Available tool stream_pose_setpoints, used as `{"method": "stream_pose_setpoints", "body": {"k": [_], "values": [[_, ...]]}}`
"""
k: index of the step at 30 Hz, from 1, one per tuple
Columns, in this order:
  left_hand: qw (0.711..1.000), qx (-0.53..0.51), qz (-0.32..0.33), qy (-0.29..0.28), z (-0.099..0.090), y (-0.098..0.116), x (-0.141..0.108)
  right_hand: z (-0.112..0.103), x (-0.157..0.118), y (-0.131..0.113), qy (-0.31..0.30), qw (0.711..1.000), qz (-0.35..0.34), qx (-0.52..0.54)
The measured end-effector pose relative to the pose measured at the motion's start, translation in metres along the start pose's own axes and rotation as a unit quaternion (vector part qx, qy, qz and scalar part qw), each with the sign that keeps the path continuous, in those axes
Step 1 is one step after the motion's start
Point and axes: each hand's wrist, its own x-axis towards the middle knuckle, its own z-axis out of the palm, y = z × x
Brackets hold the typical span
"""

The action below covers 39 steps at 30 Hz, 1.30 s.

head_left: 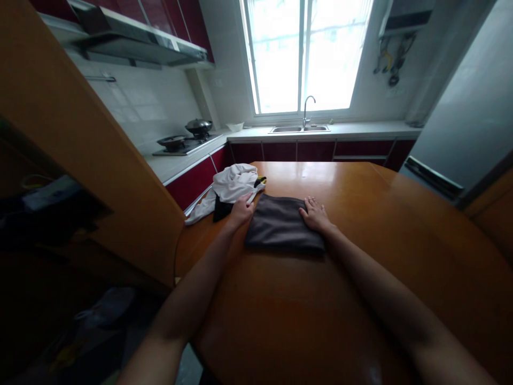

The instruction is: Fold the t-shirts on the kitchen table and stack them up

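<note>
A dark grey garment [282, 224], folded into a rough rectangle, lies flat on the wooden table [272, 299]. On its upper right corner rests my right hand [316, 215], palm down with fingers spread. Just left of the garment is my left hand [242, 210], its fingers drawn together by the edge of a white garment [234, 182]. Whether those fingers pinch the white cloth or the dark one is hidden. The white garment sits in a loose heap with black cloth [222, 208] under it and a black-and-yellow piece [260, 181] at its right side.
Past the table, a counter [256, 135] carries a sink [298, 129] and a hob [188, 145] with pans [199, 126]. To the left stands a wooden panel [120, 160]; a large pale appliance [465, 107] is at the right.
</note>
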Motion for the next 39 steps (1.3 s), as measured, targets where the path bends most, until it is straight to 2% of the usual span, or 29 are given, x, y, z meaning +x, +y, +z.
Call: {"method": "stream_pose_setpoints", "body": {"k": [2,5,8,11,15,21,24,27,30,32,34,37,39], "values": [[0.992,0.098,0.075,0.013,0.005,0.007,0.001,-0.003,-0.001,-0.002,0.008,1.000,-0.004,-0.007],[0.972,0.172,0.141,-0.076,0.020,0.009,0.000,-0.012,-0.005,-0.010,0.047,0.998,-0.024,-0.021],[0.958,0.220,0.103,-0.152,0.033,-0.005,-0.001,-0.018,-0.012,-0.024,0.073,0.995,-0.055,-0.028],[0.957,0.216,0.060,-0.185,0.037,-0.025,0.001,-0.015,-0.020,-0.039,0.052,0.995,-0.076,-0.030],[0.968,0.170,0.056,-0.178,0.037,-0.037,0.003,-0.012,-0.026,-0.046,0.001,0.996,-0.079,-0.034],[0.974,0.137,0.032,-0.177,0.038,-0.030,0.002,-0.025,-0.046,-0.047,0.081,0.991,-0.103,0.000],[0.972,0.140,0.037,-0.185,0.037,-0.028,0.002,-0.020,-0.068,-0.049,0.038,0.989,-0.139,-0.017],[0.971,0.145,0.037,-0.188,0.037,-0.028,0.003,-0.025,-0.077,-0.054,0.005,0.989,-0.145,-0.020],[0.970,0.150,0.033,-0.187,0.037,-0.029,0.003,-0.036,-0.077,-0.060,0.068,0.989,-0.131,0.009],[0.971,0.147,0.036,-0.187,0.037,-0.030,0.003,-0.035,-0.081,-0.066,0.090,0.986,-0.142,0.015],[0.971,0.144,0.040,-0.187,0.037,-0.030,0.003,-0.023,-0.090,-0.073,0.063,0.983,-0.171,0.000],[0.971,0.144,0.040,-0.187,0.036,-0.030,0.003,-0.003,-0.102,-0.081,-0.010,0.979,-0.204,-0.023],[0.971,0.144,0.039,-0.189,0.036,-0.029,0.003,-0.001,-0.103,-0.083,-0.036,0.978,-0.203,-0.015]]}}
